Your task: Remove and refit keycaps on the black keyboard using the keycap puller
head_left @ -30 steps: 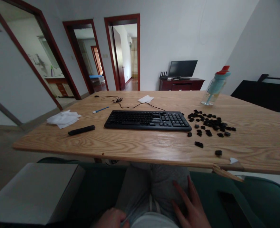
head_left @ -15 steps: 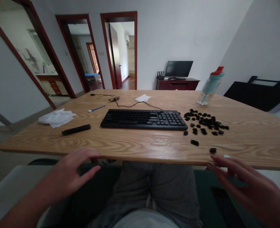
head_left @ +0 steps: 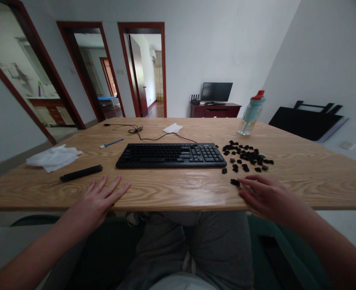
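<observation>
My left hand [head_left: 98,199] lies palm down near the front edge of the table, its fingers spread and nothing in them. Just beyond it is a black cylindrical rod [head_left: 81,173]. My right hand [head_left: 264,194] is low over the table's front right, thumb and forefinger slightly apart. Its fingertips reach the right end of a black keycap [head_left: 235,182]; whether they touch it I cannot tell. Behind that hand lies a loose pile of black keycaps [head_left: 250,156]. A black keyboard [head_left: 171,156] sits mid-table between the hands, its cable running off the back.
Crumpled white tissues [head_left: 54,158] lie at the left, near a small blue-handled brush [head_left: 111,143]. Another white tissue [head_left: 173,128] is behind the keyboard. A clear water bottle [head_left: 251,113] with a red lid stands at the back right of the wooden table [head_left: 172,187].
Both hands have come forward over the table. The left has settled flat on the wood; the right has moved in beside the front keycap and covers where another lay. The view has shifted right.
</observation>
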Available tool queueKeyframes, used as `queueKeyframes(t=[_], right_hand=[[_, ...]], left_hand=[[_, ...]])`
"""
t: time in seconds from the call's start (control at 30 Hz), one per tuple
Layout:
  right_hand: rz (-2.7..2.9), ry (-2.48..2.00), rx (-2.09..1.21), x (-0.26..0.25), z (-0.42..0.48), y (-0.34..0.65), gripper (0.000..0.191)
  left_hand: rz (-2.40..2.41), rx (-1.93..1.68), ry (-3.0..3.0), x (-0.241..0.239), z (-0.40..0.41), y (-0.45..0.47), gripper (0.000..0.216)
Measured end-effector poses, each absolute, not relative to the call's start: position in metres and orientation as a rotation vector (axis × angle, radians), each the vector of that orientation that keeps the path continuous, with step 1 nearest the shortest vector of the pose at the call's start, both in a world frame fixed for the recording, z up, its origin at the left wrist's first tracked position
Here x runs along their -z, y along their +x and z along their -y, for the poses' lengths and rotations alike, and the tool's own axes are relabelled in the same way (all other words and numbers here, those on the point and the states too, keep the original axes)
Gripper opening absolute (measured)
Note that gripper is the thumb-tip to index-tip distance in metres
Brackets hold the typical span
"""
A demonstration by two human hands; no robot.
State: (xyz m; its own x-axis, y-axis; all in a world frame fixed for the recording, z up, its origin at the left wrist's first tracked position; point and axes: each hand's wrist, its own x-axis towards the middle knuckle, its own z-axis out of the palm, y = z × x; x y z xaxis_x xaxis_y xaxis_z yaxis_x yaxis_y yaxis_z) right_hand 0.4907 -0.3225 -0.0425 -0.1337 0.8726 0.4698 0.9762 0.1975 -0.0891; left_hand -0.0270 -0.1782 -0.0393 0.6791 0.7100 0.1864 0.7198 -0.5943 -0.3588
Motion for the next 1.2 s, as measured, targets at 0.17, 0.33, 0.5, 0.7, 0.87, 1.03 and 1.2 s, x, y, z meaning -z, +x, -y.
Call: queueKeyframes(t=[0.17, 0.33, 0.5, 0.7, 0.87, 1.03, 1.2], right_hand=[[2.025, -1.779, 0.222, 0.038, 0.313, 0.492, 0.044], [2.040, -1.805, 0.185, 0.032, 0.302, 0.496, 0.040], [2.054, -1.825, 0.178, 0.019, 0.286, 0.489, 0.028], [2.160, -1.599, -0.008, -0.027, 0.239, 0.437, 0.026], [2.081, -1.412, -0.196, -0.063, 0.177, 0.401, 0.040], [1.923, -1.300, -0.342, -0.054, 0.135, 0.400, 0.047], [1.811, -1.261, -0.375, -0.029, 0.118, 0.415, 0.037]], left_hand=[[1.108, 0.030, -2.492, 0.041, 0.179, -0.029, 0.080], [1.093, 0.040, -2.492, 0.042, 0.179, -0.030, 0.079], [1.024, 0.096, -2.527, 0.038, 0.181, -0.035, 0.072], [0.873, 0.273, -2.850, -0.013, 0.192, 0.000, 0.045], [0.845, 0.732, -2.992, -0.066, 0.153, 0.096, 0.032], [0.820, 1.120, -3.173, -0.062, 0.086, 0.187, 0.033], [0.755, 1.276, -3.124, -0.034, 0.064, 0.216, 0.025]])
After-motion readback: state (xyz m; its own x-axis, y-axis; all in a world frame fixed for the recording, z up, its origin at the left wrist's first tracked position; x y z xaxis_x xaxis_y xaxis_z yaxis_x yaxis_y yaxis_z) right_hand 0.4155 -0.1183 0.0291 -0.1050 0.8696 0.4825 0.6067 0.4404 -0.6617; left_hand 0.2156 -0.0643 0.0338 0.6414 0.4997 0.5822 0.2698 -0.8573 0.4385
